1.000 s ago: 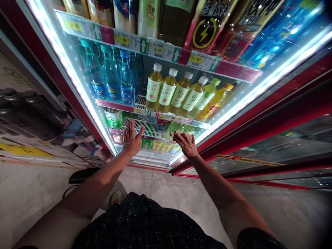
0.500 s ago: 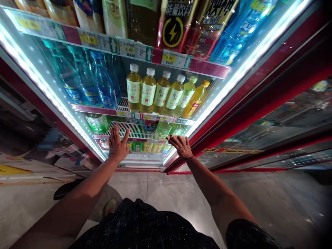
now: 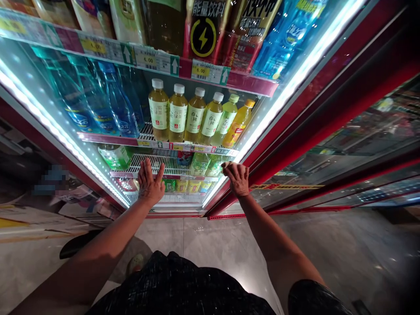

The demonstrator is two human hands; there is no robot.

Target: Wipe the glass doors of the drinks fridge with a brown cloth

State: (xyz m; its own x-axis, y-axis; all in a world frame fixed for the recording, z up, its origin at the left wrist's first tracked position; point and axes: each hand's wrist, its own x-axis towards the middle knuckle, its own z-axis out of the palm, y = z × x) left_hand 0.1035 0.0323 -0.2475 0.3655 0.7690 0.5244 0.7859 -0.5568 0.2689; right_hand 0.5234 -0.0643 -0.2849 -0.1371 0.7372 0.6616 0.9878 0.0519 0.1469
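Note:
I stand before an open drinks cooler. My left hand [image 3: 150,183] is open, fingers stretched flat against the front of a low white wire shelf [image 3: 170,164]. My right hand [image 3: 236,178] is curled near the cooler's right edge, closed on a small pale thing I cannot make out. Just behind it stand green bottles [image 3: 206,164]. One shelf up is a row of yellow tea bottles [image 3: 183,114] with white caps, and blue water bottles [image 3: 108,107] to their left.
The red cooler door [image 3: 328,109] stands open to the right. A top shelf rail with price tags [image 3: 147,59] carries large bottles. Lit strips run along both cooler sides. Grey tiled floor [image 3: 213,245] lies below, with cartons at the left.
The view has swung left and tilted, so the cooler sits lower-left in frame. My right hand rose slightly toward the cooler's right edge. My left hand stays flat on the wire shelf.

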